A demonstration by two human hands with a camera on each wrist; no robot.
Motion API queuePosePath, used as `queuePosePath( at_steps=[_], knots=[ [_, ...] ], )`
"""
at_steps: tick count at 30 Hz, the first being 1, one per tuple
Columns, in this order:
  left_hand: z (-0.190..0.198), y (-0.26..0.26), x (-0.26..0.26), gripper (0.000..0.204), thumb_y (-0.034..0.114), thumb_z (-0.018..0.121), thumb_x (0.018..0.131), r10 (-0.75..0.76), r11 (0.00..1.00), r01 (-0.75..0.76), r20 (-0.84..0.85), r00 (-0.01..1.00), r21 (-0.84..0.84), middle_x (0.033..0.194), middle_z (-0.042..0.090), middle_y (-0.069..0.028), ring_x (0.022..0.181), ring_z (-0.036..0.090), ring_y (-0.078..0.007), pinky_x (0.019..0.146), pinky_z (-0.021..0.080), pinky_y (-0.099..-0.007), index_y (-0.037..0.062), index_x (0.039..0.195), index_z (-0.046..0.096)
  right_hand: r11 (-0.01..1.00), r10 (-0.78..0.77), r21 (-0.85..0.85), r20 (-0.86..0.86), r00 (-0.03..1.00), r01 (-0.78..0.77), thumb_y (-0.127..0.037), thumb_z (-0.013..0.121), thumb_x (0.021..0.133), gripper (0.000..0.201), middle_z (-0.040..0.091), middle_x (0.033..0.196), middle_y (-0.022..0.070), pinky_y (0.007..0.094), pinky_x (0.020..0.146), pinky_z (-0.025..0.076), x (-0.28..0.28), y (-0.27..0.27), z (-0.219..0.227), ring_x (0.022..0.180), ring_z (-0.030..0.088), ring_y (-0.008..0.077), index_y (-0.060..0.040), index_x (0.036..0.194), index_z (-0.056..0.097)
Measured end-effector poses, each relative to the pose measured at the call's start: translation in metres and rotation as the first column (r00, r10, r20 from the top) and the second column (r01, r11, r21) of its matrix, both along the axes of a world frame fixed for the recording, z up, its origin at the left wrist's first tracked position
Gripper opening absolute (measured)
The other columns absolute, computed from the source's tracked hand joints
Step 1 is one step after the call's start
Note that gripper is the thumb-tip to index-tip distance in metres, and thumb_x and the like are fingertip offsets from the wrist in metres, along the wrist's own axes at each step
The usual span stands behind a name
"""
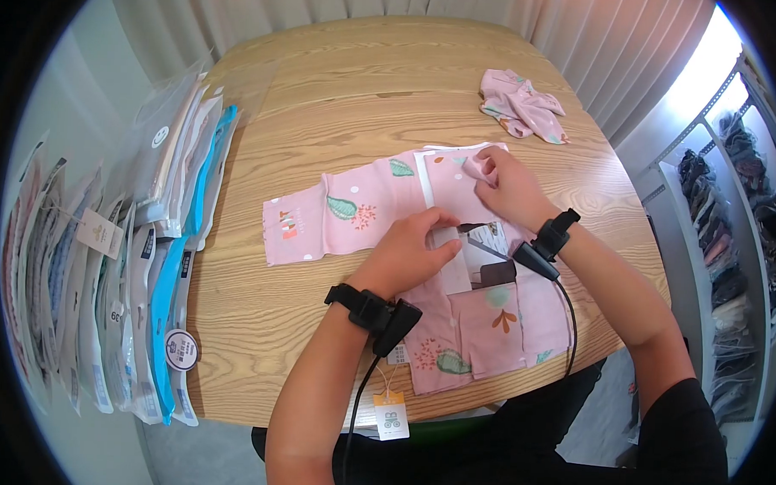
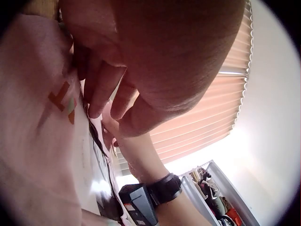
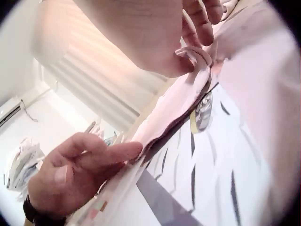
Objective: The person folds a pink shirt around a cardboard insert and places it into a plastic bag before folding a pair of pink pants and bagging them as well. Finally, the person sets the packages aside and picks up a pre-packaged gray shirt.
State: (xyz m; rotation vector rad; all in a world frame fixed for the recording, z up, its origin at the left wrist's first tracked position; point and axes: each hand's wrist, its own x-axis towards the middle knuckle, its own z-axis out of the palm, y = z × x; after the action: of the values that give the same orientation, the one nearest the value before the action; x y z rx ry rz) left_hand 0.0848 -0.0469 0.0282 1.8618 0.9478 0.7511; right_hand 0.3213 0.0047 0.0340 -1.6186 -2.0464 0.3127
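Pink printed cloth (image 1: 369,178) lies spread on the table, with a folded part (image 1: 492,332) nearer the body. A card with a dark and white picture (image 1: 490,242) shows between its layers. My right hand (image 1: 518,191) pinches a small fold of pink cloth (image 1: 476,167) near the far edge; the right wrist view shows this fold (image 3: 200,56) between thumb and finger. My left hand (image 1: 409,247) touches the cloth beside the card's left side, thumb and index finger apart. In the left wrist view its fingers (image 2: 96,94) rest along the cloth edge.
A crumpled pink cloth (image 1: 523,106) lies at the table's far right. Packaged items (image 1: 164,175) stand in a row along the left. A paper tag (image 1: 390,416) hangs at the near table edge (image 1: 254,409). Shelves with bagged items (image 1: 730,246) are at the right.
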Motion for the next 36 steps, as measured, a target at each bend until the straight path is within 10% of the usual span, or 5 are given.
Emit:
queuePosePath(
  at_steps=[11,18,27,35,36],
  knots=[
    [0.005,-0.006,0.002,0.032,0.015,0.068,0.086,0.025,1.0,-0.025,-0.023,0.999,0.008,0.11,0.068,-0.0111,0.097,0.063,-0.0195,0.088,0.049,-0.0318,0.0044,0.116,0.062,0.981,-0.195,-0.087,-0.459,0.867,0.174,-0.013,0.069,0.081,0.047,0.058,0.104,0.0093,0.0303,0.079,0.05,0.067,-0.002,-0.027,0.087,0.058,0.0164,-0.0007,0.123,0.05],
    [0.001,0.025,-0.053,0.025,0.009,0.064,0.085,0.44,0.881,-0.451,0.105,0.892,0.141,0.103,0.069,-0.0119,0.099,0.064,-0.0213,0.089,0.048,-0.0324,0.0001,0.109,0.064,0.975,-0.133,-0.167,-0.967,0.217,-0.146,-0.007,0.061,0.092,0.024,0.062,0.101,0.007,0.0248,0.076,0.051,0.134,0.007,-0.04,0.085,0.059,0.0125,-0.0025,0.115,0.057],
    [0.004,0.016,-0.135,0.078,0.043,0.08,0.074,0.774,0.59,-0.58,-0.599,0.207,0.561,0.111,0.062,-0.0297,0.106,0.062,-0.0385,0.091,0.05,-0.0422,-0.0138,0.121,0.053,0.916,-0.172,-0.154,-0.985,-0.015,-0.371,-0.008,0.059,0.094,0.018,0.063,0.098,0.0048,0.0263,0.077,0.05,0.142,0.003,-0.036,0.085,0.06,0.0123,-0.0042,0.112,0.056],
    [0.044,0.042,-0.142,0.037,0.015,0.069,0.081,0.433,0.663,-0.734,-0.723,0.538,-0.149,0.091,0.067,-0.0065,0.07,0.063,-0.0135,0.056,0.05,-0.0276,-0.0027,0.113,0.061,0.898,-0.175,-0.167,-0.984,0.018,-0.408,-0.01,0.058,0.095,0.019,0.06,0.101,0.0044,0.0279,0.082,0.049,0.14,-0.007,-0.031,0.088,0.058,0.0116,-0.0027,0.112,0.057],
    [0.047,0.041,-0.14,0.033,0.013,0.066,0.082,0.533,0.675,-0.69,-0.472,0.702,-0.263,0.091,0.066,-0.0059,0.069,0.063,-0.0136,0.057,0.05,-0.0275,-0.001,0.112,0.06,0.9,-0.176,-0.163,-0.984,0.006,-0.404,-0.01,0.058,0.095,0.019,0.06,0.101,0.0044,0.0279,0.082,0.049,0.14,-0.007,-0.032,0.088,0.058,0.0116,-0.0027,0.112,0.057]
  ],
)
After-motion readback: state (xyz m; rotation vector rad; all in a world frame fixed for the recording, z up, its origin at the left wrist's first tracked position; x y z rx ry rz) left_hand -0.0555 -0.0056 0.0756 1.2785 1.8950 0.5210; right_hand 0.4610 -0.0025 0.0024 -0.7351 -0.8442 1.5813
